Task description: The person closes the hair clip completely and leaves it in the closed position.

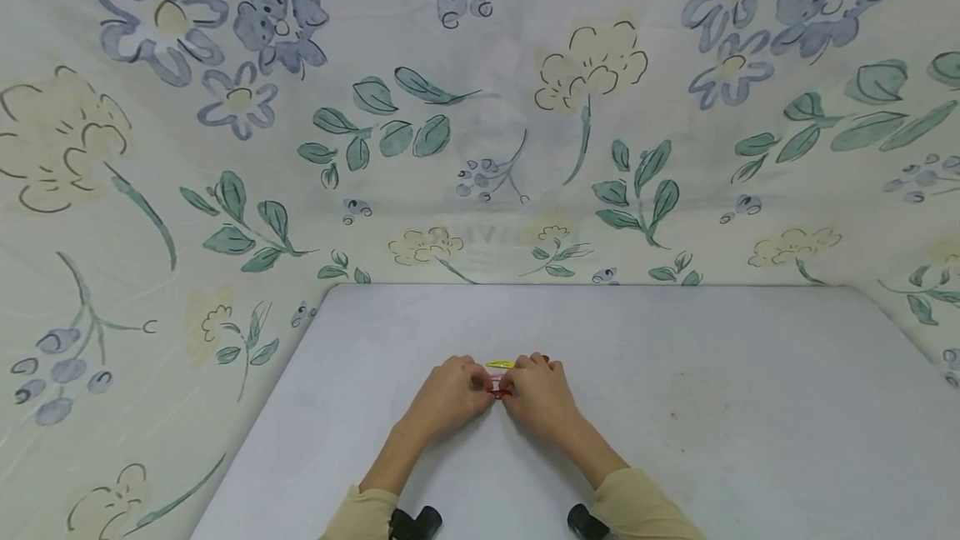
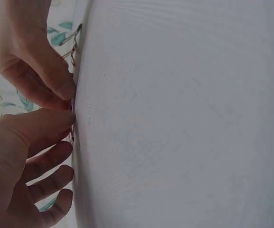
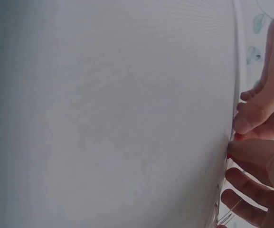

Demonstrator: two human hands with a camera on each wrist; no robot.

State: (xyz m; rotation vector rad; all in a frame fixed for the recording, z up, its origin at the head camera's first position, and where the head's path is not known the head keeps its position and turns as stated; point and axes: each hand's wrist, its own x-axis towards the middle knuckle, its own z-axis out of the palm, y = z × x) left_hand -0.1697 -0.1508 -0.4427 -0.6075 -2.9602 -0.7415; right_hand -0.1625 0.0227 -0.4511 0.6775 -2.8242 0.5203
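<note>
Head view: left hand point(image 1: 452, 391) and right hand point(image 1: 540, 394), each grip narrow, pinch a red hair clip point(image 1: 498, 394) nearer the left edge of the tabletop point(image 1: 757, 365) than the right; a pink clip point(image 1: 495, 377) and yellow clip point(image 1: 500, 364) lie toward the far edge.

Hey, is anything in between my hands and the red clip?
Nothing visible: your left hand and right hand both pinch the red clip. The pink clip and yellow clip lie beyond it.
</note>
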